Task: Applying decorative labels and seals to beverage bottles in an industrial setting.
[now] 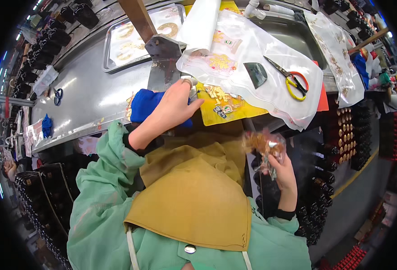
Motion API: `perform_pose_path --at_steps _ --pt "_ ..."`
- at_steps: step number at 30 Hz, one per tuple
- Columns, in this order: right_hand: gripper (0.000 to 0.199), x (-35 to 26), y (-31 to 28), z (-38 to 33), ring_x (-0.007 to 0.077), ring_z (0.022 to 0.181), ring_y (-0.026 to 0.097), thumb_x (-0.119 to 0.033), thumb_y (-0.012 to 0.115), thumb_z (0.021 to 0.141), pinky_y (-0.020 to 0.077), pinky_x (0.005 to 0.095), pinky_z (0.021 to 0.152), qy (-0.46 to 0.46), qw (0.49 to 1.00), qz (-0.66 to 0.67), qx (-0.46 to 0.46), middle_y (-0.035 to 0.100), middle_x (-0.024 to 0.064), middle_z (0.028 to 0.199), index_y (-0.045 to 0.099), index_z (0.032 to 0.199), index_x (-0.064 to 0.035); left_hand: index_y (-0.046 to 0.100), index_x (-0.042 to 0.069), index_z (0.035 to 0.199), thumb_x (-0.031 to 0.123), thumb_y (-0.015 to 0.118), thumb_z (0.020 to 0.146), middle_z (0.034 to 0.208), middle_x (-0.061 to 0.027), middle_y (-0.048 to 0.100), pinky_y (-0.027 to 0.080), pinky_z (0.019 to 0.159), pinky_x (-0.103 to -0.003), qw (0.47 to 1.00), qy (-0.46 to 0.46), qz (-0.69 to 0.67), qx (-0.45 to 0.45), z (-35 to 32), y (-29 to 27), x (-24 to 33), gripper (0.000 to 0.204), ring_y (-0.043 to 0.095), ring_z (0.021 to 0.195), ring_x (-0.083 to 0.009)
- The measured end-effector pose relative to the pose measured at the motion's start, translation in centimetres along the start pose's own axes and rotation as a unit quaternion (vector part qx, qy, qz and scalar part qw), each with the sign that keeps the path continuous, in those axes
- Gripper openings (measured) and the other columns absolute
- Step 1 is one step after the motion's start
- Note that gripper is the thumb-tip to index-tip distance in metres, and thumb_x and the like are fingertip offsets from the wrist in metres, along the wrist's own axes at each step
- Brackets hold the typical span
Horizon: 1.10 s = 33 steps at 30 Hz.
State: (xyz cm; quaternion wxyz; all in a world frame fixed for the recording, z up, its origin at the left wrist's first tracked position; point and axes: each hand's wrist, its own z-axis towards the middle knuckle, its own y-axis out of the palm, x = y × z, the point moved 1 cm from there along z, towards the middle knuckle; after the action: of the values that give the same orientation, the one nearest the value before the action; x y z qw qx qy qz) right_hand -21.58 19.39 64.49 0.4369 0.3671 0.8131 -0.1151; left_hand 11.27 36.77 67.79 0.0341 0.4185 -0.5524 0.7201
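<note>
My left hand (176,104) rests on a blue cloth (145,104) at the near edge of the steel tabletop (90,94), fingers curled loosely against a yellow printed sheet (223,108). My right hand (281,173) is closed around a small clear packet with gold bits (265,145), held up off the tabletop beside my apron (194,198). Yellow-handled scissors (293,81) lie on clear plastic bags (252,54) farther back
</note>
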Motion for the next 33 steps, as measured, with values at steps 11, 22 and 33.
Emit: perform_pose_path --at_steps 11,22,33 --pt "0.041 7.5 -13.8 23.6 0.0264 0.117 0.057 -0.012 0.070 0.088 0.0480 0.0385 0.099 -0.374 0.789 -0.457 0.170 0.061 0.0078 0.122 0.058 0.128 -0.0125 0.060 -0.002 0.093 0.010 0.075 0.071 0.096 -0.0174 0.059 0.050 0.083 -0.043 0.990 0.084 0.114 -0.025 2.9 4.2 0.6 0.030 0.059 0.094 -0.0348" --pt "0.024 -0.9 -1.7 10.1 0.0207 0.095 0.064 -0.014 0.066 0.093 0.0553 0.0353 0.083 -0.140 0.922 0.362 0.011 0.064 0.0088 0.100 0.057 0.111 -0.0018 0.061 0.001 0.087 0.001 0.058 0.076 0.086 -0.0125 0.060 0.053 0.071 -0.040 0.935 0.262 0.219 -0.102 6.0 4.4 1.4 0.011 0.062 0.085 -0.0297" --pt "0.028 -11.5 0.3 12.9 0.0255 0.104 0.062 -0.008 0.055 0.096 0.0533 0.0475 0.094 -0.211 0.909 0.357 0.042 0.060 0.0133 0.114 0.051 0.123 0.0018 0.060 0.003 0.080 0.005 0.064 0.069 0.079 -0.0101 0.060 0.051 0.066 -0.044 0.953 0.247 0.173 -0.016 6.5 1.3 2.8 0.012 0.062 0.080 -0.0318"
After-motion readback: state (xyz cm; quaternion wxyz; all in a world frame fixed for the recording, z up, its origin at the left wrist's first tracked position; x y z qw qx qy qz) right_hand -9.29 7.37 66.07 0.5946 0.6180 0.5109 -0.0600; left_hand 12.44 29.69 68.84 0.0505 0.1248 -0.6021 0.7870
